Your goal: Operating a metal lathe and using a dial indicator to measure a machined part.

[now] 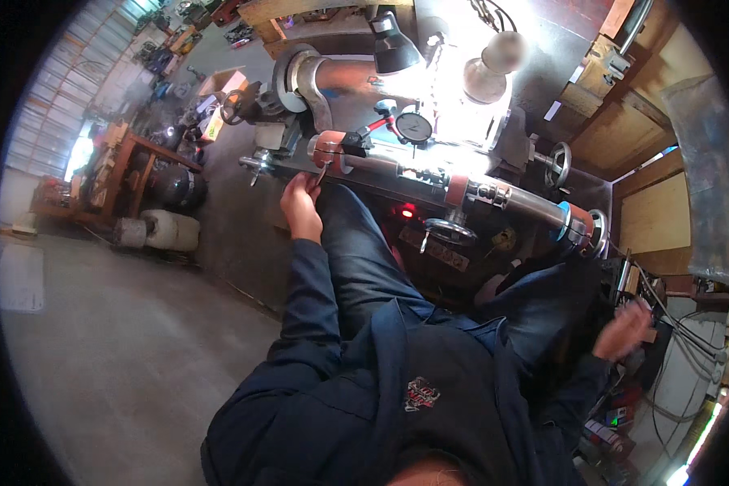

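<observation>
My left hand [302, 206] holds a small metal tool [325, 168] at the orange clamp [329, 149] on the left end of the machine's long steel bar [531, 202]. A dial indicator [414, 127] on a red-and-black arm stands over the bar. A small handwheel [449, 231] and a glowing red light [407, 213] are below it. A second orange bracket [576, 224] is at the bar's right end. My right hand [624, 330], blurred, is low at the right beside cables and tools; what it touches, if anything, I cannot make out.
A black lamp [393, 42] and a large cylindrical housing [344, 77] stand behind the bar. At the left are a cluttered wooden rack [142, 160] and a pale gas cylinder [170, 231] on concrete floor [105, 356]. Wooden panels [652, 216] and hanging cables [688, 332] are at the right.
</observation>
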`<state>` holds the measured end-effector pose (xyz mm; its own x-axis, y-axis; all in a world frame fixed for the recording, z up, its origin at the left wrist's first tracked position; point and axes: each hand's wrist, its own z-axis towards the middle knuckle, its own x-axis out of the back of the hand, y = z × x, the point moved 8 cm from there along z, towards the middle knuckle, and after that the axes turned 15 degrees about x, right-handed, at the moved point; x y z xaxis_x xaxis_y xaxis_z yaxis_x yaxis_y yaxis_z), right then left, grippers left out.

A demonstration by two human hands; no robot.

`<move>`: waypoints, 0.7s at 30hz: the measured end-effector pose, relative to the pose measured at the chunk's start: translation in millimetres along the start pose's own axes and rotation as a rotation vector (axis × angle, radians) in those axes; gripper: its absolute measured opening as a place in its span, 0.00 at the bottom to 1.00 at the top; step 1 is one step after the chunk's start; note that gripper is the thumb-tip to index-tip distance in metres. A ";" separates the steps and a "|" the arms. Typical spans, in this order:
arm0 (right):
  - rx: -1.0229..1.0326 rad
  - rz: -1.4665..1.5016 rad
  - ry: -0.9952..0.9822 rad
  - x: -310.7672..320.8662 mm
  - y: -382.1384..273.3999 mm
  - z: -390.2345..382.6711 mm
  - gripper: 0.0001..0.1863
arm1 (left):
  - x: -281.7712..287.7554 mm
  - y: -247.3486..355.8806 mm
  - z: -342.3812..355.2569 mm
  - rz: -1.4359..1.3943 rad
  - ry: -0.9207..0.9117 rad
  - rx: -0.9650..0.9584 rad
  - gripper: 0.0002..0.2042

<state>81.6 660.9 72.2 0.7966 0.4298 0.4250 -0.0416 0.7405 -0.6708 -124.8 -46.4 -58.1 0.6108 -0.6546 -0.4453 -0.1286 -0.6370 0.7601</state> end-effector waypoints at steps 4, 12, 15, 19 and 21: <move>0.612 0.243 -0.629 -173.7 -212.2 -47.2 0.13 | -15.6 -12.8 -62.1 0.480 -0.146 0.142 0.19; 1.464 0.934 -0.985 -297.4 -392.9 -211.3 0.12 | -35.7 -14.9 -98.7 0.164 -0.632 0.549 0.20; 1.363 1.005 -1.077 -339.9 -396.2 -237.0 0.13 | -23.4 -4.5 -74.5 0.101 -0.637 0.523 0.12; 1.160 1.131 -0.973 -374.7 -393.7 -247.2 0.12 | -1.4 -4.4 -26.6 0.180 -0.417 0.351 0.09; 0.806 0.999 -0.920 -398.1 -379.0 -247.7 0.10 | 4.8 -5.3 -0.6 0.167 -0.330 0.267 0.08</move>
<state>-70.3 81.2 6.7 -0.3589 0.8248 0.4368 -0.8405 -0.0822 -0.5355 -120.6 -45.9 -64.0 0.2889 -0.8243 -0.4868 -0.4278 -0.5661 0.7047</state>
